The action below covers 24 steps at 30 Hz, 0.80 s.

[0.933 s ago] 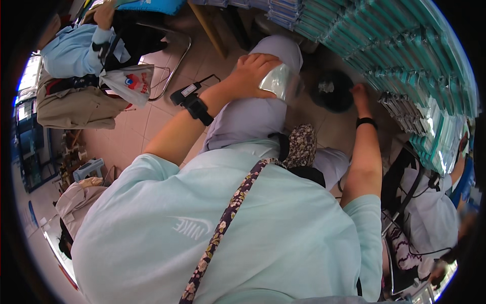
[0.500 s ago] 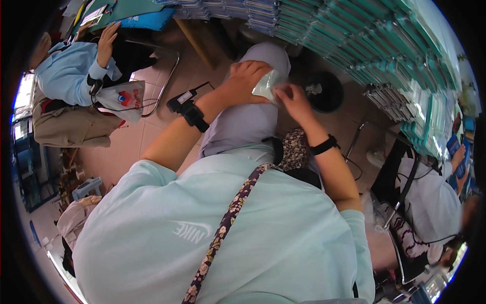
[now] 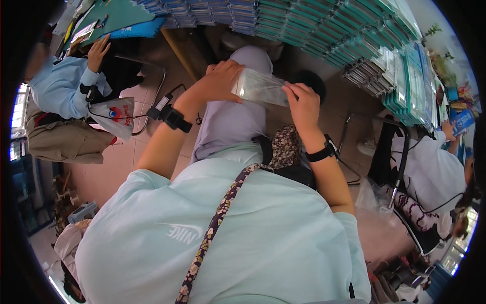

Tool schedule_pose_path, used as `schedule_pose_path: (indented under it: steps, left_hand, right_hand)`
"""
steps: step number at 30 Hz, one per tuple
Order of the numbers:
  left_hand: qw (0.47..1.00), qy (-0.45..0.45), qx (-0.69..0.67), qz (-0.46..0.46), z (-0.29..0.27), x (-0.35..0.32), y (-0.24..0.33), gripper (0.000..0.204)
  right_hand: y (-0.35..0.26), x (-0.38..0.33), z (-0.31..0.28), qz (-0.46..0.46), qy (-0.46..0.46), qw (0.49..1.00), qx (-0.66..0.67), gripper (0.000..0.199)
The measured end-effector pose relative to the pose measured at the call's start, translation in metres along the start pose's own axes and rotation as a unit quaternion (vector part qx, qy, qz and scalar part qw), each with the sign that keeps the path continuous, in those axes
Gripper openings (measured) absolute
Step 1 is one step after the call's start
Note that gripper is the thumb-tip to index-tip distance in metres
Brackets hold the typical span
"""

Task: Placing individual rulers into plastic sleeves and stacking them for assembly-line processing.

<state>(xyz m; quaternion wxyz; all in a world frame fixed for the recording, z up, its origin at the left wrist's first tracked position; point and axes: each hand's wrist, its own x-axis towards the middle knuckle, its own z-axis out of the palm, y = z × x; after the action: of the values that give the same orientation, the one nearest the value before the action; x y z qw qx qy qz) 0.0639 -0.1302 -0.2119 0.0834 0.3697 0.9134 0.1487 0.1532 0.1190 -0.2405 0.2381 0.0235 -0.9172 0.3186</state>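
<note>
Over my lap, a clear plastic film (image 3: 273, 89) stretches between both hands. A pale, shiny flat piece (image 3: 248, 85) lies at its left end; whether it is inside the film or under it, I cannot tell. My left hand (image 3: 220, 83) is closed around the left end, thumb below and fingers above. At the other end, my right hand (image 3: 304, 101) pinches the film's edge between thumb and fingers. Beneath them is my leg in light grey trousers (image 3: 230, 126).
Tall stacks of teal-edged flat panels (image 3: 314, 30) stand ahead and to the right. A dark round bin (image 3: 315, 83) sits beyond my right hand. One person (image 3: 71, 86) sits at the left by a green-topped table (image 3: 119, 17), another person (image 3: 430, 162) at the right.
My hands have moved apart, drawing the clear film out between them. The right hand has shifted right of the pale piece; the whole view has turned slightly.
</note>
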Motion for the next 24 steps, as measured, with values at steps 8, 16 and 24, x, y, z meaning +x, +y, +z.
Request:
schedule_pose_path:
  steps: [8,16,24]
  left_hand:
    - [1.0,0.017,-0.001,-0.003,0.001,-0.011,0.003,0.09]
    - [0.999,0.034,-0.021,0.027,0.0,-0.011,0.002,0.088]
    - [0.999,-0.007,0.027,-0.029,0.001,-0.008,0.0,0.089]
  right_hand:
    - [0.01,-0.004,-0.076,-0.001,0.042,0.987,-0.153,0.012]
    - [0.02,-0.024,-0.257,0.286,0.139,0.896,-0.309,0.03]
    - [-0.067,-0.047,-0.312,0.125,0.218,0.854,-0.455,0.019]
